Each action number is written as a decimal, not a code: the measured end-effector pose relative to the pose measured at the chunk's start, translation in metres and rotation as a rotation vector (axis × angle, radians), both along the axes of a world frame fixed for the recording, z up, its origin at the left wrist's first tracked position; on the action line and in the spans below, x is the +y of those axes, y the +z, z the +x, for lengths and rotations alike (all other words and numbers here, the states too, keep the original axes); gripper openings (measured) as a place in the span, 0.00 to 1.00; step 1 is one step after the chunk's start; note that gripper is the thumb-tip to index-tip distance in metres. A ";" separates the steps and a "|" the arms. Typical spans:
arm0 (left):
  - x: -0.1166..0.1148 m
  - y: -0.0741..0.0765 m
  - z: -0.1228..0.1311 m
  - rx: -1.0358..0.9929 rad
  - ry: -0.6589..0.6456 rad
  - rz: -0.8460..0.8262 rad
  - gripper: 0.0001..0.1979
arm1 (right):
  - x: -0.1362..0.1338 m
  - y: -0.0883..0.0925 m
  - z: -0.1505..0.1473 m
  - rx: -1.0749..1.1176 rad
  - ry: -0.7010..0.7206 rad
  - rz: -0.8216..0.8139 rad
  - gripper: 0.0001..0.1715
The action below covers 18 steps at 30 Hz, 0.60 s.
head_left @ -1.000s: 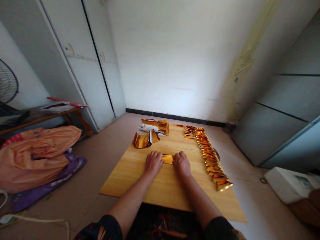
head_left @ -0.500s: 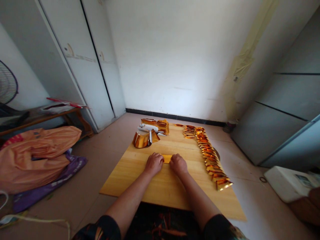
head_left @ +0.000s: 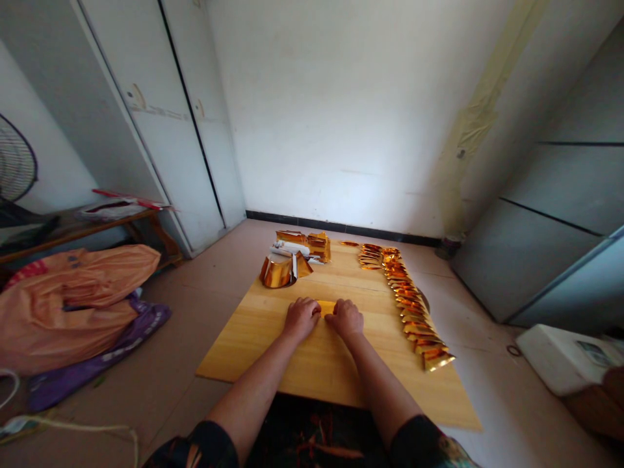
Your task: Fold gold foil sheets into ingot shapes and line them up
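My left hand (head_left: 301,316) and my right hand (head_left: 346,317) rest side by side on a low wooden board (head_left: 253,338), fingers curled and pressed onto a small gold foil paper (head_left: 326,305) between them. Only a narrow strip of the paper shows between the hands. A long row of folded gold foil pieces (head_left: 407,299) runs along the board's right side. At the far left of the board lie curled gold sheets (head_left: 277,272) and a stack of gold paper (head_left: 312,246).
An orange plastic bag (head_left: 73,299) lies on the floor at left, over a purple bag (head_left: 97,354). A low wooden table (head_left: 97,224) and a fan (head_left: 14,166) stand further left. White cabinet doors (head_left: 160,117) rise behind. A white box (head_left: 565,357) sits at right.
My right hand has slid left toward the left hand, covering more of the gold paper; the visible strip between the hands has shrunk.
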State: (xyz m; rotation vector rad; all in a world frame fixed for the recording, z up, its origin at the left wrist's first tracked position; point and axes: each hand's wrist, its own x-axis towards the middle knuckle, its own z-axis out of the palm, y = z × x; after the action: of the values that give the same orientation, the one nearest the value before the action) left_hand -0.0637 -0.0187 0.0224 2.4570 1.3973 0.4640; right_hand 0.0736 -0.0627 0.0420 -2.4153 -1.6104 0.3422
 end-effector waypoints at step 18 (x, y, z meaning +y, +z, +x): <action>0.005 -0.007 -0.007 -0.068 -0.071 -0.016 0.16 | 0.003 -0.014 0.034 0.175 0.032 0.107 0.17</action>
State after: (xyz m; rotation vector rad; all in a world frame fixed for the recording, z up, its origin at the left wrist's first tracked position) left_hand -0.0704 -0.0141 0.0158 2.4447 1.2777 0.5132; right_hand 0.1075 -0.0601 0.0282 -2.2167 -1.5513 0.4470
